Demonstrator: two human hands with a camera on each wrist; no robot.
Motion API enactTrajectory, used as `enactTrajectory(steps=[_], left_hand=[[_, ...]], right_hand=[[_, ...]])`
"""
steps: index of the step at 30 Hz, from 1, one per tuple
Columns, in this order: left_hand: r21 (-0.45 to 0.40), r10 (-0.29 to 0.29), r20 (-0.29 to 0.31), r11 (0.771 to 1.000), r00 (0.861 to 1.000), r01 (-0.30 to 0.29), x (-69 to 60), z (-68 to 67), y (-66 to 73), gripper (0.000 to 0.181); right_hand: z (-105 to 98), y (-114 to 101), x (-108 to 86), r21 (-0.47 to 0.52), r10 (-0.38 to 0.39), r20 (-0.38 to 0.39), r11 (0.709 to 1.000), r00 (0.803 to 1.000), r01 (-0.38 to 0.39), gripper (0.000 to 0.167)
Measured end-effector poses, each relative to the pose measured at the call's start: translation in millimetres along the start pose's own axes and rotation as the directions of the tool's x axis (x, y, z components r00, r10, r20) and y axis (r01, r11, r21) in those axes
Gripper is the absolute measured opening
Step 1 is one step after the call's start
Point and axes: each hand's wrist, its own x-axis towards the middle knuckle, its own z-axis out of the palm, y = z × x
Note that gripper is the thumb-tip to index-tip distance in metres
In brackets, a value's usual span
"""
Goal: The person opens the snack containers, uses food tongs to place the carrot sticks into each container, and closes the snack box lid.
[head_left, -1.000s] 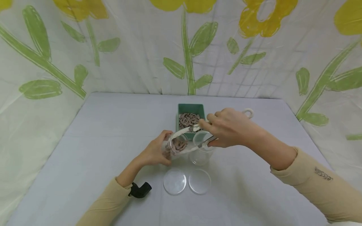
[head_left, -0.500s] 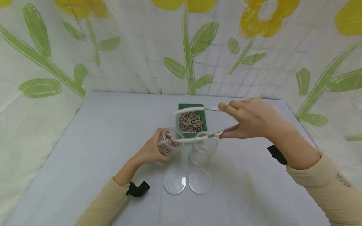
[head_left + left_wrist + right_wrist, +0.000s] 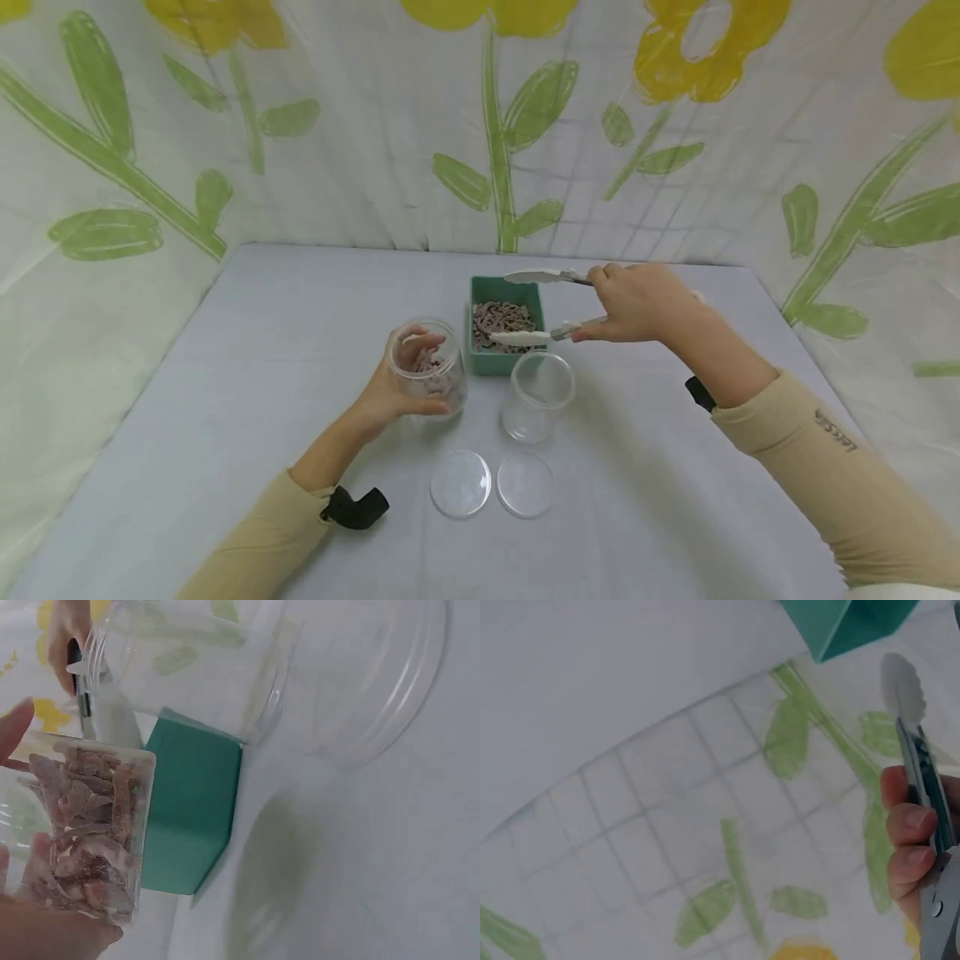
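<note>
My left hand point(image 3: 390, 387) grips a clear plastic jar point(image 3: 442, 387), tilted a little. Brownish-pink strips point(image 3: 90, 825) fill its lower part in the left wrist view. In my right hand point(image 3: 637, 304) is a pair of tongs point(image 3: 922, 769) with white tips, their arms spread apart. Those tips hover over a green bin point(image 3: 491, 363) that holds more of the strips point(image 3: 510, 319), and nothing shows between them. A second clear jar point(image 3: 536, 400) stands upright just in front of the bin, with no strips visible in it.
Two clear round lids point(image 3: 461, 485) lie side by side on the white-covered table point(image 3: 300, 333), nearer to me than the jars. A flower-printed curtain point(image 3: 360, 125) hangs behind the table's far edge.
The tongs have spread, come away from the left-hand jar and moved back over the green bin. That jar has turned from a strong tilt to nearly upright and shifted slightly left.
</note>
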Motion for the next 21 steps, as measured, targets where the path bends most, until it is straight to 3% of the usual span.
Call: enactTrajectory(steps=[3,9,13,17,21], left_hand=[[0.009,-0.022,-0.030,1.000,0.999,0.022,-0.3,3.6,-0.9,0.097],[0.129,-0.134,-0.076,0.981,0.988,0.143,1.0,7.4,-7.5,0.094],[0.160,-0.182,-0.077,0.968,0.980,0.192,1.5,8.0,-11.8,0.092],[0.177,-0.213,-0.068,0.959,0.975,0.221,1.6,8.3,-13.4,0.092],[0.197,-0.205,-0.055,0.957,0.977,0.211,3.0,7.7,-12.9,0.092]], right_hand=[[2.8,-2.0,13.3,0.022,0.040,0.097,0.999,0.994,-0.042,0.076],[0.0,-9.8,37.4,-0.009,0.047,0.133,0.999,0.990,-0.046,0.062],[2.5,-18.7,52.3,-0.072,0.069,0.186,0.996,0.980,-0.056,0.064],[12.3,-23.0,62.1,-0.045,0.075,0.213,0.997,0.974,-0.067,0.065],[22.0,-22.1,66.8,0.019,0.075,0.209,0.997,0.975,-0.080,0.059]])
